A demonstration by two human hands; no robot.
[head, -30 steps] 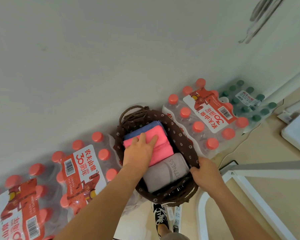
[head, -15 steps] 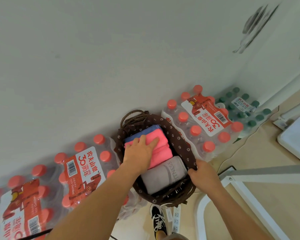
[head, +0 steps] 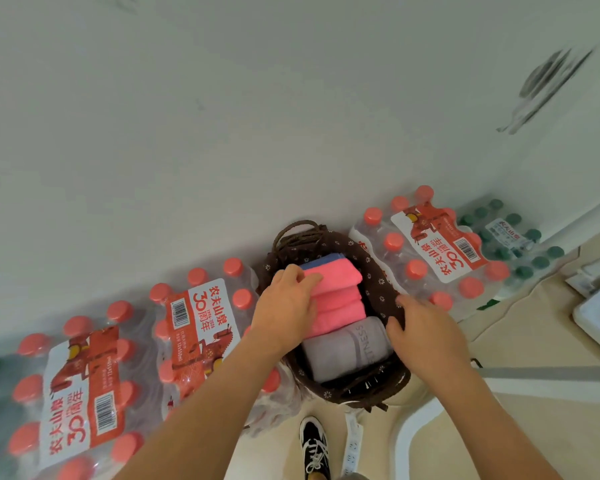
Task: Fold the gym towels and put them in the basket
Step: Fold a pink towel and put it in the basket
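Hands: left hand (head: 284, 306) and right hand (head: 426, 337) recorded bare.
Forearms: left forearm (head: 201, 403) and right forearm (head: 492, 410) seen uncovered to the near edge.
Footwear: one black shoe (head: 314, 445), white-laced, noted near centre.

The pink towel (head: 340, 306) hides most of the blue towel (head: 321, 262).
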